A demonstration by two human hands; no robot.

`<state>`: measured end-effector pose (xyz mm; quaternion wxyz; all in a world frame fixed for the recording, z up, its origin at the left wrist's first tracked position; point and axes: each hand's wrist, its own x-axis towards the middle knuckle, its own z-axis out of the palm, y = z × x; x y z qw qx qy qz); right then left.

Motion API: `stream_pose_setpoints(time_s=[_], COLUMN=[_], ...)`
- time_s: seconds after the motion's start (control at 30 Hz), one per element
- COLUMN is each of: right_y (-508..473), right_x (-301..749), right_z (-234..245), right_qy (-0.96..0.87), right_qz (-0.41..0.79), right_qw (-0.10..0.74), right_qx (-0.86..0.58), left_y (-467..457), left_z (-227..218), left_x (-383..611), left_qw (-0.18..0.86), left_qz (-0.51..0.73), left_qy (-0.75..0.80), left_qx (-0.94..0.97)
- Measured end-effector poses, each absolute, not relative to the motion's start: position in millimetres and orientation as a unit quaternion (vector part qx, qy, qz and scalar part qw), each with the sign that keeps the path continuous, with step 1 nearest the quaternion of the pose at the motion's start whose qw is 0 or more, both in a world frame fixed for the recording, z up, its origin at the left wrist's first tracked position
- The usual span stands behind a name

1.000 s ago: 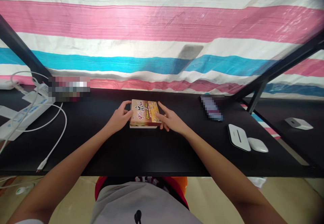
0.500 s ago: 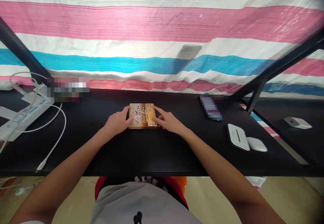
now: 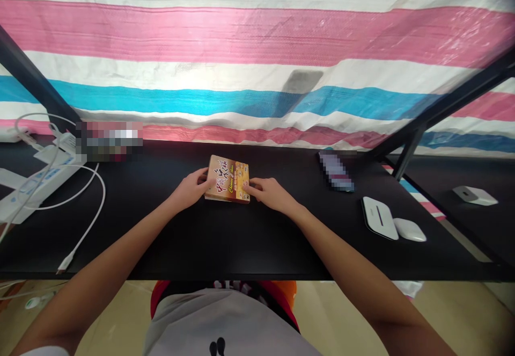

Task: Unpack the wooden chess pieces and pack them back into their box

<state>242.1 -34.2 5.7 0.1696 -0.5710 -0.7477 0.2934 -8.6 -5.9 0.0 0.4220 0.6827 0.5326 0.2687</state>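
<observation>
The printed Chinese chess box (image 3: 228, 178) sits between your two hands, its cover facing up and a pale strip showing under its near left edge. Your left hand (image 3: 192, 189) pinches its left side, thumb over the cover; your right hand (image 3: 272, 194) grips its right side, thumb also on top, with the other fingers partly hidden. Below your hands spreads the black table (image 3: 225, 240). Right of your right hand lie a blurred-out slim object (image 3: 337, 172), a flat white device (image 3: 379, 218) and, just beside that, a rounded white case (image 3: 409, 230). Well left of your left hand are a white power strip (image 3: 48, 181) and a white cable (image 3: 103, 190).
</observation>
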Motion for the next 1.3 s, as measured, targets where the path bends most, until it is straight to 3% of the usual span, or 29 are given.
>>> stream_pose_setpoints(time_s=[0.23, 0.6, 0.8, 0.97, 1.13, 1.3], right_y=[-33, -31, -26, -34, -35, -27], right_x=[243, 244, 249, 245, 235, 236], right_z=[3, 0, -3, 0, -6, -14], right_qy=[-0.741, -0.726, -0.616, -0.606, -0.535, -0.501], right_qz=[0.302, 0.332, 0.461, 0.61, 0.634, 0.62], right_qw=[0.177, 0.192, 0.325, 0.228, 0.332, 0.386], right_qx=[-0.573, -0.57, -0.549, -0.456, -0.45, -0.464], left_y=[-4, -11, -9, -12, -6, -4], left_z=[2, 3, 15, 17, 10, -4], left_x=[-8, -1, -7, -6, -5, -5], left_qw=[0.542, 0.626, 0.67, 0.705, 0.675, 0.677], left_qz=[0.336, 0.409, 0.422, 0.385, 0.44, 0.327], left_qy=[0.537, 0.471, 0.423, 0.386, 0.422, 0.453], left_qx=[0.552, 0.469, 0.441, 0.454, 0.416, 0.479])
